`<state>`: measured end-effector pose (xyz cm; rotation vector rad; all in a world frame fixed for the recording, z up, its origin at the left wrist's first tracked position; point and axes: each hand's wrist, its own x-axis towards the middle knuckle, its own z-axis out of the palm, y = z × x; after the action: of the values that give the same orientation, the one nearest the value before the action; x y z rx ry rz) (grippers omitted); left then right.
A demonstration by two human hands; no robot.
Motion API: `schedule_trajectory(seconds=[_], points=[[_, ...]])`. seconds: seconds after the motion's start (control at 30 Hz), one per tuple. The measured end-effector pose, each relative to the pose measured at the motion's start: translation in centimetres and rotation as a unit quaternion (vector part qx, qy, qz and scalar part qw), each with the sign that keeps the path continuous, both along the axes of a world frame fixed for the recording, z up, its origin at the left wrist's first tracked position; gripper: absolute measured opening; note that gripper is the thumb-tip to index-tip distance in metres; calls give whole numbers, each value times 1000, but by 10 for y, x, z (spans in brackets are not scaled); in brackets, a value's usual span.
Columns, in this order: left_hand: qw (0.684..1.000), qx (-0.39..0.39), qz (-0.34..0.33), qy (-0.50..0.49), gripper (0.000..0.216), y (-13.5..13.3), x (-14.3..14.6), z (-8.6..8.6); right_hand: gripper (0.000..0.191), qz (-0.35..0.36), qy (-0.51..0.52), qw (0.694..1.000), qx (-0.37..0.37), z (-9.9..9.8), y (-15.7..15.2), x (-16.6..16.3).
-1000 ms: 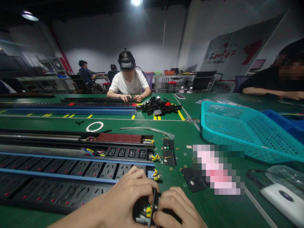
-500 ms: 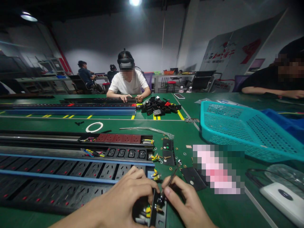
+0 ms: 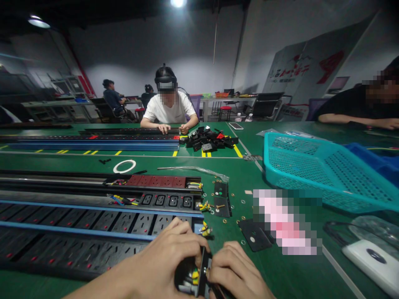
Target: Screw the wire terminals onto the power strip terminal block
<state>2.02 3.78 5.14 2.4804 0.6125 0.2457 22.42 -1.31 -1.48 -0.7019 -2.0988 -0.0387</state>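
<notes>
Here we were at the near edge of the green bench (image 3: 282,276), and the left hand (image 3: 165,253) was curled firmly around the lower end of a black power strip (image 3: 93,232), right up against an upright black metal end bracket (image 3: 202,268). The right hand (image 3: 237,270) came in from the other side, its fingers bunched and pressed against that bracket, so the two hands closed on it from either side. What each fingertip pinched was hidden from this view. Yellow-sleeved wire terminals (image 3: 195,275) showed low down between the hands. Just above them sat a small cluster of loose yellow terminals (image 3: 205,229), and beyond lay two more black bracket plates (image 3: 222,201) with brass washers (image 3: 224,221) scattered around them. A third plate (image 3: 252,234) lay off to the right, beside a teal plastic basket (image 3: 296,166). Across the bench, a co-worker in a white T-shirt (image 3: 168,109) had both hands on another strip, next to a heap of black parts (image 3: 207,139).
</notes>
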Motion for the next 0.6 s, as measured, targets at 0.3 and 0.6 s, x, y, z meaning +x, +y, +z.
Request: schedule_trajectory(seconds=[0.3,0.6], points=[[1000,-6,-1,3,35,0,-1,-2,14,-20,16,999,42,-1,-2,-5],[1000,-10,-6,0,35,2,-1,-4,16,-5,-16,999,44,1,-1,-4]])
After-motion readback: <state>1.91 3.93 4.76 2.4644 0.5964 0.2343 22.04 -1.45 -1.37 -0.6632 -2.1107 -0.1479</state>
